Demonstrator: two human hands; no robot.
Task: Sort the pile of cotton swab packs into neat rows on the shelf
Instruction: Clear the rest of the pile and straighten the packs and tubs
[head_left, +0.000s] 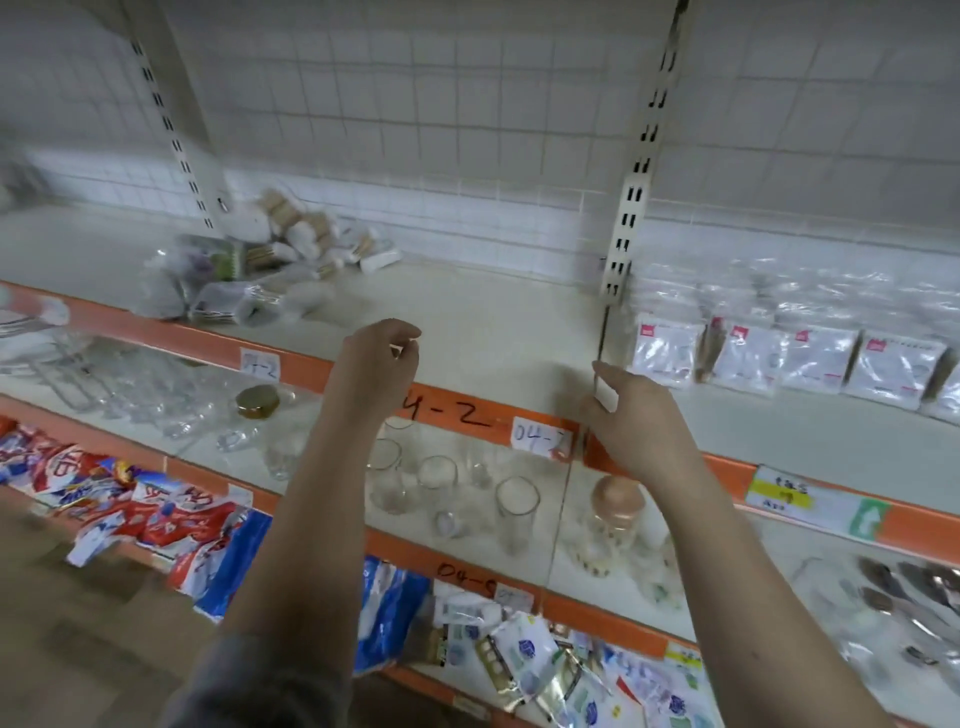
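A loose pile of cotton swab packs (270, 254) lies at the back left of the top shelf (467, 317), some in clear bags, some showing wooden sticks. My left hand (382, 364) hovers over the shelf's front edge, right of the pile, fingers loosely curled and holding nothing. My right hand (634, 415) is raised at the shelf front near the slotted upright (631, 208), fingers relaxed, nothing in it. Both hands are well apart from the pile.
A row of clear bagged goods with red labels (779, 358) stands on the shelf right of the upright. The shelf below holds drinking glasses (514, 504) and jars. Lower down lie red-and-blue packets (130, 499) and small sachets. An orange rail (447, 410) edges the shelf.
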